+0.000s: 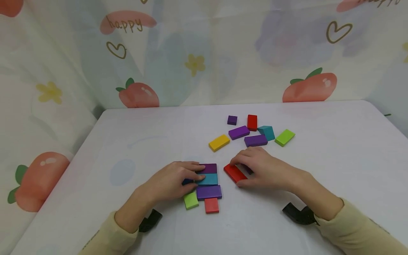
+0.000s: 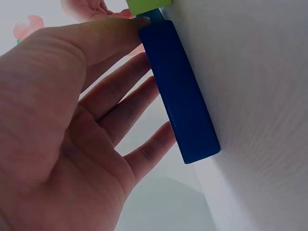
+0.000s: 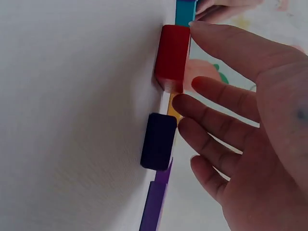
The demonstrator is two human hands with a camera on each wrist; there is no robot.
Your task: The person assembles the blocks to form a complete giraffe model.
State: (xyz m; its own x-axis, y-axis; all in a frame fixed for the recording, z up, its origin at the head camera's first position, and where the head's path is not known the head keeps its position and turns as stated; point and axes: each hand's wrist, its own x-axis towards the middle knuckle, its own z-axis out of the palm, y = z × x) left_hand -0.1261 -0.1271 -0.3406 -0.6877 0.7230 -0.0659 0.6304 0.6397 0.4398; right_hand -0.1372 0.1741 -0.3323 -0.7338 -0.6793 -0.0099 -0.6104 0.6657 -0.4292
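My left hand [image 1: 172, 179] lies over a group of flat blocks, its fingertips on a plum block [image 1: 210, 168] and a teal block [image 1: 209, 179]. Its thumb is beside a purple block [image 1: 208, 192]. Seen from the left wrist, a dark blue block [image 2: 180, 96] sits along the fingers. A green block [image 1: 191, 200] and a small red block [image 1: 211, 205] form the group's near side. To the right, my right hand [image 1: 266, 166] pinches a longer red block [image 1: 234, 173] between thumb and finger. A dark block [image 3: 159, 142] stands near its other fingers, mostly hidden from the head.
Farther back on the white table [image 1: 153, 131] lie loose blocks: yellow [image 1: 219, 143], two purple [image 1: 239, 132], a small dark purple [image 1: 232, 120], red [image 1: 252, 122], teal [image 1: 267, 132] and green [image 1: 285, 137]. A printed cloth [image 1: 223, 53] hangs behind the table.
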